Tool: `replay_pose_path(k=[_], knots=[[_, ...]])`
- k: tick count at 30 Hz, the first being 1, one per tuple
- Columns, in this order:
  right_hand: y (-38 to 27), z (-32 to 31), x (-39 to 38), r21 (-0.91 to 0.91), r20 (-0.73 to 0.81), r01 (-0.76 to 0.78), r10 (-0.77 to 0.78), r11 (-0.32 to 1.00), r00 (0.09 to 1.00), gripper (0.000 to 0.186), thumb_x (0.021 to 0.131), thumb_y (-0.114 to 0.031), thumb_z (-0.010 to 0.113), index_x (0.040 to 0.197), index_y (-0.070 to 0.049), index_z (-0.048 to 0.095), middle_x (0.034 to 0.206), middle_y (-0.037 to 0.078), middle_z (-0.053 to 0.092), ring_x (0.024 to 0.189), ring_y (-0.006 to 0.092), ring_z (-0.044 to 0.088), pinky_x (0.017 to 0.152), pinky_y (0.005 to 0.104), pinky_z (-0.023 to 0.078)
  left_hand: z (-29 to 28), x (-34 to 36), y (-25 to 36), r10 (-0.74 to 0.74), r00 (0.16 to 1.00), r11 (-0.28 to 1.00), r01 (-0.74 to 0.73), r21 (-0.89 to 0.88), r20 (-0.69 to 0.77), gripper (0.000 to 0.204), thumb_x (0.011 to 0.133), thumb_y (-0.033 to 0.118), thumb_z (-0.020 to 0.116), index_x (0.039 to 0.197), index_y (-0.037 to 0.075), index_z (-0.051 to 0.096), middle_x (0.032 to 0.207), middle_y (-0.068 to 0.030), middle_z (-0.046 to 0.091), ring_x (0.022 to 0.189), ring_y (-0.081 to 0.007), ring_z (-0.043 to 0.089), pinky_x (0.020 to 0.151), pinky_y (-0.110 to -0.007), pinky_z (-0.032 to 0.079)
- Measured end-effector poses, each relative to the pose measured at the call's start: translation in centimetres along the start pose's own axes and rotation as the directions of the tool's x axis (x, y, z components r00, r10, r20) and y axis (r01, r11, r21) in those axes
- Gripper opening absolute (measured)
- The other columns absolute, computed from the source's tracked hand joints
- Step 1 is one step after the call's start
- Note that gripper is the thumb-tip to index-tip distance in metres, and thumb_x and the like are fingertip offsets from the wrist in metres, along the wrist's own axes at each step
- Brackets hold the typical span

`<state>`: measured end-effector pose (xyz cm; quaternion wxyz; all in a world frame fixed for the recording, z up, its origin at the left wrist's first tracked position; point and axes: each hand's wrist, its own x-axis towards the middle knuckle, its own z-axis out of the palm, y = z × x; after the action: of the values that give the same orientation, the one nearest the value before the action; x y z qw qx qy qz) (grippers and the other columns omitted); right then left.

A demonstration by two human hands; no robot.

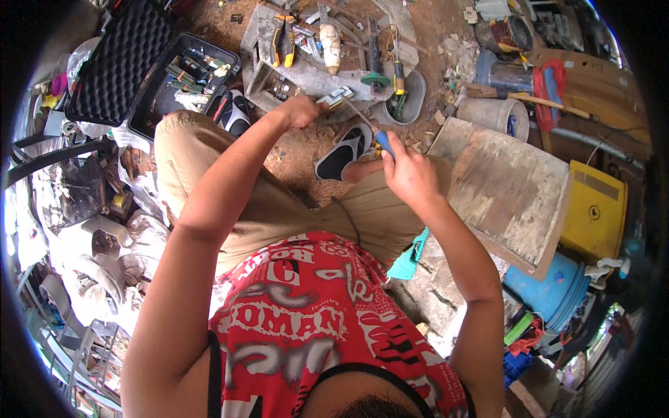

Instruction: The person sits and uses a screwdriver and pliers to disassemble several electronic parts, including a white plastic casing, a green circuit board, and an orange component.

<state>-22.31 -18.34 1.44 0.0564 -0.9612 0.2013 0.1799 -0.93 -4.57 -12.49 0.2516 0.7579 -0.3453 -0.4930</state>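
My left hand (303,111) is closed around a small silvery, boxy part (337,96), holding it above the front edge of a worn grey work block (317,85). In my right hand (412,173) is a screwdriver (384,143), gripped by its blue handle. Its thin shaft slants up and left, and the tip is at or very near the part; whether they touch I cannot tell. On the block lie pliers with yellow-and-black handles (283,42) and a tape-wrapped tool (329,45). A rod with a green disc (375,80) stands at its right.
Beyond my left knee an open black case (148,104) holds several circuit-board pieces (191,75). A yellow-and-black screwdriver (399,78) leans in a grey tub (420,97). To the right are a wooden board (502,188), a yellow box (596,209) and a blue bucket (550,285).
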Motion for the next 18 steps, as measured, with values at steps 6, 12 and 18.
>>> replay_pose_path(k=[6, 12, 18], knots=[[1.2, 0.5, 0.2, -0.239, -0.139, 0.143, -0.180, 0.960, 0.974, 0.045, 0.092, -0.027, 0.052, 0.136, -0.018, 0.045, 0.089, 0.015, 0.061, 0.063, 0.0321, 0.066, 0.057, 0.0432, 0.055, 0.4, 1.3, -1.2, -0.009, 1.000, 1.000, 0.009, 0.003, 0.020, 0.066, 0.094, 0.057, 0.040, 0.080, -0.003, 0.064, 0.064, -0.0153, 0.061, 0.059, -0.0263, 0.062, 0.061, -0.041, 0.048], [2.3, 2.5, 0.3, -0.333, -0.170, 0.181, -0.248, 0.925, 0.954, 0.048, 0.092, -0.027, 0.052, 0.138, -0.019, 0.042, 0.091, 0.014, 0.057, 0.064, 0.0313, 0.065, 0.053, 0.0435, 0.054, 0.3, 1.0, -0.4, -0.022, 0.998, 0.998, 0.018, 0.063, 0.050, 0.061, 0.099, 0.048, 0.033, 0.085, 0.000, 0.068, 0.070, -0.0117, 0.066, 0.065, -0.0245, 0.067, 0.063, -0.038, 0.051], [1.5, 0.6, 1.1, -0.308, -0.063, 0.192, -0.222, 0.932, 0.973, 0.050, 0.093, -0.028, 0.051, 0.140, -0.020, 0.038, 0.092, 0.017, 0.057, 0.064, 0.0344, 0.065, 0.053, 0.0448, 0.054, 0.0, 1.1, -0.3, -0.030, 0.993, 0.999, 0.026, 0.044, 0.110, 0.044, 0.097, 0.036, 0.039, 0.114, 0.003, 0.061, 0.075, -0.0105, 0.068, 0.065, -0.0232, 0.067, 0.062, -0.037, 0.051]])
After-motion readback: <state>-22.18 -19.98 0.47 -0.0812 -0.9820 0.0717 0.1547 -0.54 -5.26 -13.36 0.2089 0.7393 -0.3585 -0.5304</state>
